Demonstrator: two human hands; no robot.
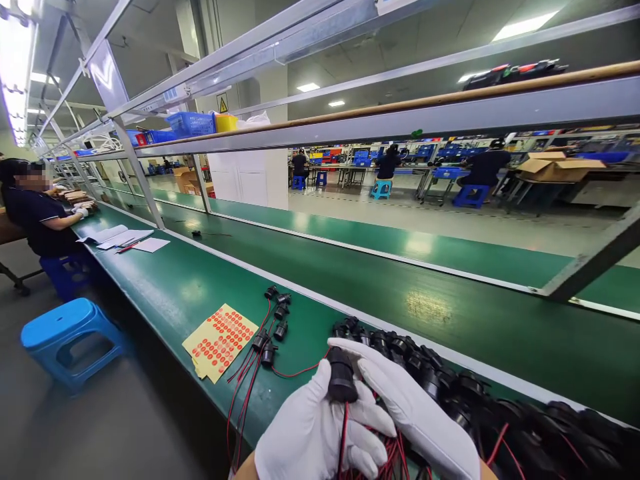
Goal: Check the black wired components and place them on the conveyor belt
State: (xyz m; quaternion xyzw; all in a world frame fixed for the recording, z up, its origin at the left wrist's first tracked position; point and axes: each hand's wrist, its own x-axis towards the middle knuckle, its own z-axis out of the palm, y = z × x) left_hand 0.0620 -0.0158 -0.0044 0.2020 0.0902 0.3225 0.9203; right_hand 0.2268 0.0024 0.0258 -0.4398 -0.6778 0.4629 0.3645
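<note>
Both my hands wear white gloves at the bottom middle of the view. My left hand [315, 433] is wrapped round a black round socket part [341, 377] with red and black wires hanging from it. My right hand [415, 413] lies over the same part, its fingers stretched along its top and touching it. Right behind my hands lies a heap of the same black wired parts [450, 390], running off to the right. To the left, several finished black parts [273, 327] lie in a row with their wires trailing toward me.
A yellow sheet of red round stickers [220, 341] lies on the green bench [165, 280]. A conveyor belt [400, 293] runs behind it. Papers [125, 238] lie further left, where another person [37, 213] sits. A blue stool [65, 337] stands at the left.
</note>
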